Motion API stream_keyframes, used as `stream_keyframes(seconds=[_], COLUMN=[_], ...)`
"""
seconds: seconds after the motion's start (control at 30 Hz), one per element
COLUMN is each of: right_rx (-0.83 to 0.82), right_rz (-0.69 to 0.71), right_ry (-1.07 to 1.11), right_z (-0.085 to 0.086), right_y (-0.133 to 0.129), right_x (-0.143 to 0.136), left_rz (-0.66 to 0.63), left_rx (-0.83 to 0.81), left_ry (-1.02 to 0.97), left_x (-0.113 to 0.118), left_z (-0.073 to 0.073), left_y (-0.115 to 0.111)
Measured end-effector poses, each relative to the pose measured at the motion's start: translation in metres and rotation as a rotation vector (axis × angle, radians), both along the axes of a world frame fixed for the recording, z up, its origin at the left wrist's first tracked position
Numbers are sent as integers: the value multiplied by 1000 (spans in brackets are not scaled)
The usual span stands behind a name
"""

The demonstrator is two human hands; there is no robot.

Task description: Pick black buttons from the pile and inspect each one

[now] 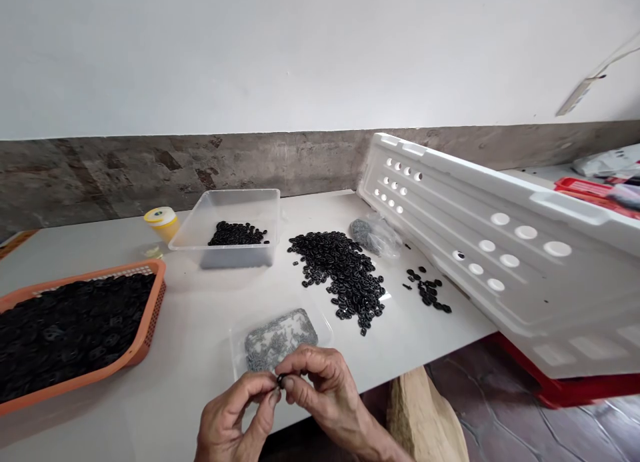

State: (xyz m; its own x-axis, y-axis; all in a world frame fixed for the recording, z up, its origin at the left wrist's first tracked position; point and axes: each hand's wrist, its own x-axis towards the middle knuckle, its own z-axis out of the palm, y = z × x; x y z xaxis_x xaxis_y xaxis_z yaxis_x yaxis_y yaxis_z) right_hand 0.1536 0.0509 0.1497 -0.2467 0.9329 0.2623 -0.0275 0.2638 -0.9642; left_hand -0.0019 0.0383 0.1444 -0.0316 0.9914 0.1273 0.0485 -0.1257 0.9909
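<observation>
Pinching a tiny, dark black piece (280, 381) between thumb and forefinger of the left hand (261, 397) and, from the other side, between thumb and forefinger of the right hand (296, 377). Holding it near the front edge of the smooth white tabletop (195, 329), just before a shallow clear plastic container (237, 355) with small grey bits (260, 345) inside. Cannot tell the piece's exact shape behind the fingertips. Facing, farther back and to the right, a loose heap of small black ring-like parts (345, 269), near a clear plastic bag (387, 239) with grey contents. Having a rectangular translucent plastic bin (240, 257) with more black parts behind the container, and an orange perforated plastic basket (161, 275) full of flat black pieces (85, 322) at far left. Bordered on the right by a long white plastic crate (450, 209) with round holes, near a smaller black scatter (429, 290).
</observation>
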Motion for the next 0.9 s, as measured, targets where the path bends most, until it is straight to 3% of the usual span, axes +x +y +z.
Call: stream_keyframes(seconds=[0.5, 0.7, 0.9], right_rx=[55, 72, 79], right_rz=[-66, -65, -77], right_ry=[-86, -104, -95], right_z=[-9, -9, -13], right_y=[-2, -3, -4], right_x=[0, 1, 0], left_rz=[13, -156, -154], left_rx=[111, 303, 290], left_ry=[171, 376, 334], left_x=[-6, -18, -18], left_z=[-6, -7, -10], left_y=[3, 13, 14])
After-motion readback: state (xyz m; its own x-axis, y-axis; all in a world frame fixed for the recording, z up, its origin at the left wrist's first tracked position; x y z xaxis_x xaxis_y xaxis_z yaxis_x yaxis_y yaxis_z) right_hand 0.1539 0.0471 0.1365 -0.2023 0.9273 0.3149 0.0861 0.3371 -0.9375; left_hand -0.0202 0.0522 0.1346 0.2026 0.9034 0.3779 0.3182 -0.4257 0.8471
